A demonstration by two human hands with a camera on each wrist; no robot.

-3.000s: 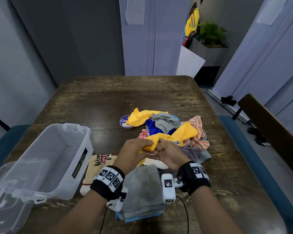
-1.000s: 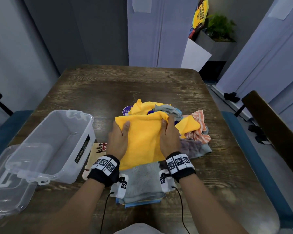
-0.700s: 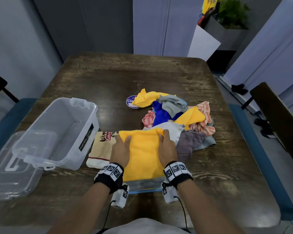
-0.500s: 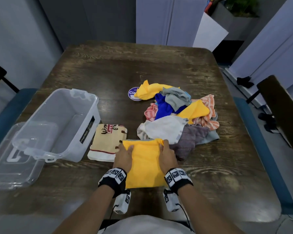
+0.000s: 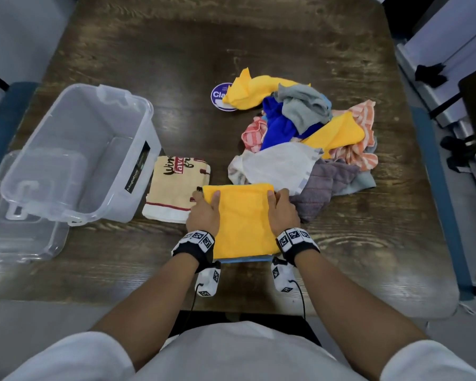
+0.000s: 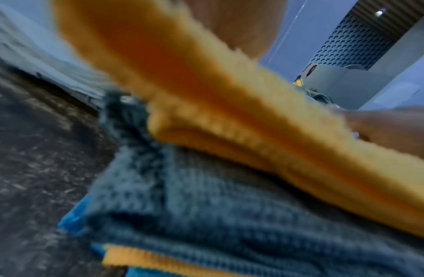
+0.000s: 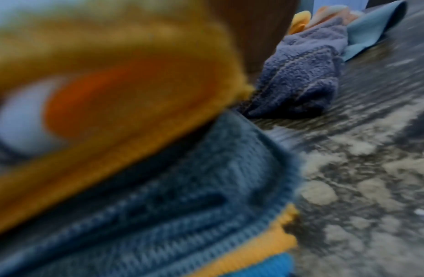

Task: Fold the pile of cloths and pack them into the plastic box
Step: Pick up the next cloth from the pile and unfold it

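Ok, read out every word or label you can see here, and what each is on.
"Megabox": black label on the plastic box.
"Cla": round purple sticker on the table, rest hidden by a crumpled yellow cloth; its smaller print is unreadable.
"Win", "favo", "fr": printed on the folded beige cloth, cut off at the fold.
Wristbands: square code patterns only, no words.

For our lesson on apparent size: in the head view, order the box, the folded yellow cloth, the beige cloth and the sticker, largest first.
1. Box.
2. Folded yellow cloth and beige cloth: too alike to rank, both partly covered.
3. Sticker: smallest, though partly hidden.
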